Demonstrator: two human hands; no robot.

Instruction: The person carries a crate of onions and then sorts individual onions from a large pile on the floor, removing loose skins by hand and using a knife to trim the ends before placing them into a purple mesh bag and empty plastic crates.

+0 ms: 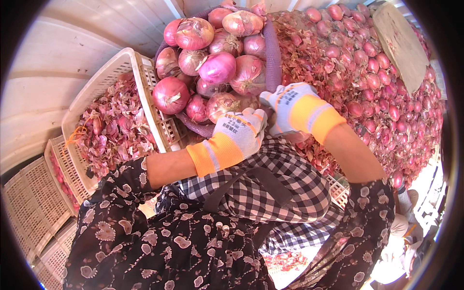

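Observation:
In front of me a purple mesh bag (273, 55) with a thick rolled rim is heaped with large red onions (217, 67). Both of my hands wear grey knit gloves with orange cuffs. My left hand (244, 129) is closed at the bag's near side, just below the nearest onions, its knuckles up. Beside it, my right hand (292, 107) is curled at the near right corner of the rim. The fingertips of both hands point toward each other, and whatever they grip is hidden beneath the gloves.
A white plastic crate (140, 92) of loose onion skins stands left of the bag. More crates (36, 208) line the far left. A large pile of red onions (382, 106) fills the right, with a flat tan board (400, 46) lying on it. Pale metal panels (53, 63) rise behind.

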